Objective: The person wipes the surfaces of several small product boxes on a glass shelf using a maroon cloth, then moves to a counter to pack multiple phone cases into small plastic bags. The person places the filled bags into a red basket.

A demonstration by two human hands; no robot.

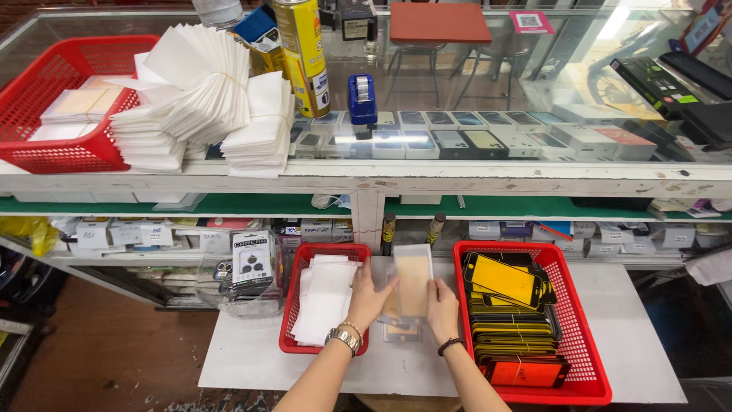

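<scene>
A: Head view, looking down. Both hands meet over the white desk [633,336], between two red baskets. State of each?

B: Left hand [368,299] grips the left edge of a clear sleeve [412,281] holding a tan, card-like insert. Right hand [441,304] grips the sleeve's lower right edge. Neither is released; both are closed on the sleeve. Silver watch and thin bracelet on the left wrist, dark band on the right.

A: Sleeve position?

B: Held upright-ish, long axis running away from the person, just above the desk in the gap between the baskets. More clear sleeves [402,329] lie flat on the desk under it, partly hidden by the hands. Cannot tell how many.

A: Baskets?

B: Left red basket [288,336], just beside the left hand: stack of white paper pieces [324,299]. Right red basket [591,358], just beside the right hand: rows of dark-framed flat panels [512,336], topmost one with a yellow face, the nearest ones orange-red.

A: Further off?

B: Glass counter [473,172] across the top of view. On it: a third red basket [72,99] at far left, fanned bundles of white envelopes [202,95] held by rubber bands, a yellow spray can [303,53], a blue tape dispenser [362,99]. Boxed goods in rows show under the glass. A clear tub with small packaged items [248,267] stands left of the desk, well apart from the hands.
</scene>
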